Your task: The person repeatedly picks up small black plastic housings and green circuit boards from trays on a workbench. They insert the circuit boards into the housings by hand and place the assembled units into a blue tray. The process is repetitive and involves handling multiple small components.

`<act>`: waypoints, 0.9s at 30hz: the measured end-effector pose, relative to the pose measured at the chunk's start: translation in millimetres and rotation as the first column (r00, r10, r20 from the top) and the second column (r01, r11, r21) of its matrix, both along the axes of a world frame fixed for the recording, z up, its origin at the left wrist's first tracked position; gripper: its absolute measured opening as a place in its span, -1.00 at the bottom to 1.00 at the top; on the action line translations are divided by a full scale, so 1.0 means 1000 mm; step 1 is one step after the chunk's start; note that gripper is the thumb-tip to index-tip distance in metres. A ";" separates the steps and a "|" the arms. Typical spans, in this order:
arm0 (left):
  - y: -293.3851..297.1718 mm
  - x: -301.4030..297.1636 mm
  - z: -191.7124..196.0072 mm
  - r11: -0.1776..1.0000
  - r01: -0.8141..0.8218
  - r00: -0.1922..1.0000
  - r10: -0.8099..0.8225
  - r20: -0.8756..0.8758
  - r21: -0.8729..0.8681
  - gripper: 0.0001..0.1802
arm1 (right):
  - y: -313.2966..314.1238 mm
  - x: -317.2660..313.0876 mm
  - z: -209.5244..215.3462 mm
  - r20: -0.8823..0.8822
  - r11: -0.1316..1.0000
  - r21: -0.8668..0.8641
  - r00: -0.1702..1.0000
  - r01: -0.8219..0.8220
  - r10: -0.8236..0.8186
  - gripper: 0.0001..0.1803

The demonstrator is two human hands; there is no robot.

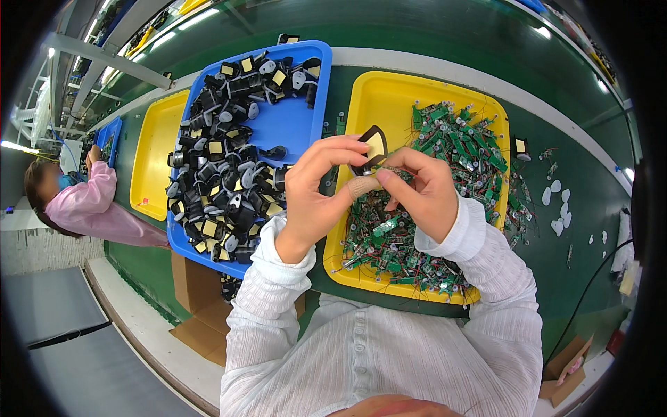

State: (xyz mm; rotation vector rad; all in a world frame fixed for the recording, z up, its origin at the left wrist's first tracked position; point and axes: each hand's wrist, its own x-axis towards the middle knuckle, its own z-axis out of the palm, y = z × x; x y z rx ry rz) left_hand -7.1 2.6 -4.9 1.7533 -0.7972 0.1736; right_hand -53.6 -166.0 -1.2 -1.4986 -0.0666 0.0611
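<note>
Both hands meet in the middle of the view, above the near-left corner of a yellow tray (361, 97). The left hand (316, 191) is closed in a pinch, thumb and fingertips gripping a small black part (373, 147) with a pale yellow face, held tilted up toward the person, apparently so its face can be seen. The right hand (420, 191) is also curled shut, its fingertips pinching a small green circuit board (389, 170) and pressing it against the black part's lower edge, as if to fit the two together.

The yellow tray under the hands is heaped with green circuit boards (451, 139) trailing thin wires, close enough for the right hand to pick from. Just left of that tray sits a blue tray (292, 118) piled with more black parts (222, 181), within reach of the left hand. Right of the yellow tray, small white pieces (556, 201) lie scattered on the green bench (583, 181). Farther left of the blue tray is another yellow tray (156, 153), and beyond it a co-worker in a pink sleeve (90, 201) leans over the bench.
</note>
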 end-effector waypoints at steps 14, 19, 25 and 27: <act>0.000 -0.005 0.003 0.974 0.058 0.975 -0.102 -0.199 -0.217 -0.79 | 0.002 -0.001 -0.002 0.108 0.997 -0.058 0.992 -0.054 0.060 -0.84; 0.004 -0.004 0.001 0.935 0.109 0.917 -0.225 -0.330 -0.337 -0.80 | 0.005 -0.004 0.002 0.232 0.986 -0.164 0.973 0.024 0.015 -0.88; -0.002 -0.006 0.004 0.909 0.112 0.849 -0.297 -0.437 -0.400 -0.76 | 0.003 -0.004 0.000 0.115 0.994 -0.059 0.990 0.093 -0.086 -0.88; -0.001 -0.004 0.001 0.909 0.130 0.860 -0.302 -0.411 -0.397 -0.75 | 0.003 -0.004 0.000 0.117 0.995 -0.041 0.989 0.094 -0.089 -0.88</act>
